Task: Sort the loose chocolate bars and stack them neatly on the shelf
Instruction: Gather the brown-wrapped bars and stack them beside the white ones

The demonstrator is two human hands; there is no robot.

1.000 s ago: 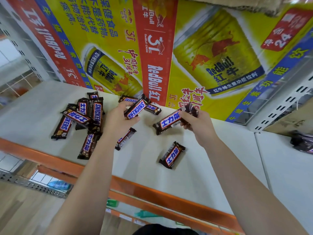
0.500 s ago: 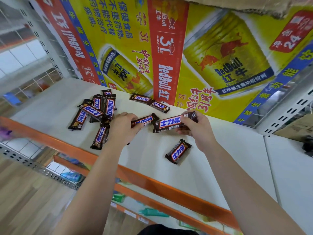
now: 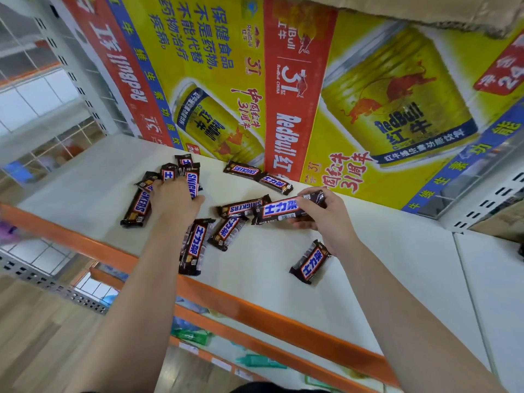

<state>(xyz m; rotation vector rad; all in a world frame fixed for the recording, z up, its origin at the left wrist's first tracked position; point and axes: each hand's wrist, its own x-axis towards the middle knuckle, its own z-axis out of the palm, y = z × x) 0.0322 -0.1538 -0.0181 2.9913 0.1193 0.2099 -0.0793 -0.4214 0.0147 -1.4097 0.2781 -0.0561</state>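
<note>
On the white shelf (image 3: pixel 382 279) the loose chocolate bars lie scattered, most of them in a heap (image 3: pixel 192 180) at the left and two at the back (image 3: pixel 256 174) against the Red Bull carton (image 3: pixel 368 95); the right hand (image 3: pixel 326 219) pinches the held bar (image 3: pixel 280 209) by one end, low over the shelf, its free end at or touching the flat bar (image 3: pixel 243 207); the left hand (image 3: pixel 174 202) lies over the heap with its fingers hidden, so I cannot tell whether it grips anything. The likeliest slip concerns the front bar (image 3: pixel 192 248), which lies just beside the left forearm and near the orange rail (image 3: pixel 255 310); a careless draw of that arm could sweep it off the edge; the glossy wrappers also look slick, so a stack started on a single bar may skew or slide; pulling one bar from the heap may drag its neighbours askew. A second ago the left hand held a bar raised; half a second ago it was setting that bar down; now the bar lies flat and the hand has gone to the heap, while the right hand's bar has come lower.
</note>
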